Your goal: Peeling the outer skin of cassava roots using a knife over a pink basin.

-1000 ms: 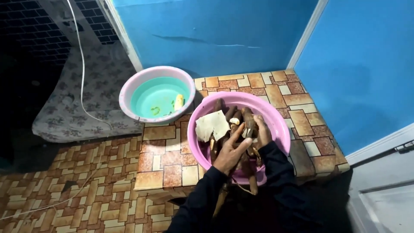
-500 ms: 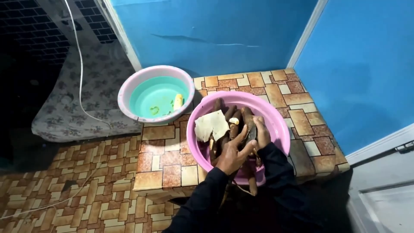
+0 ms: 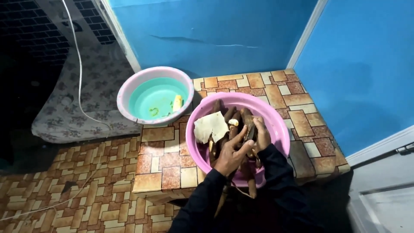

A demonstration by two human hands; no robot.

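Brown cassava roots lie piled in a pink basin on the tiled bench. The left hand curls its grip around 1 root; the right hand clasps another just beside it. A pale peeled slab rests on the pile. A pink-rimmed teal basin sits near, to the left.

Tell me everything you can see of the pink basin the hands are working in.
The pink basin is round, looks like plastic, and sits upright on the raised tiled ledge, apart from the smaller teal-lined basin. It holds long brown roots and a pale flat piece. The left hand and right hand reach in over its near rim, gripping roots.
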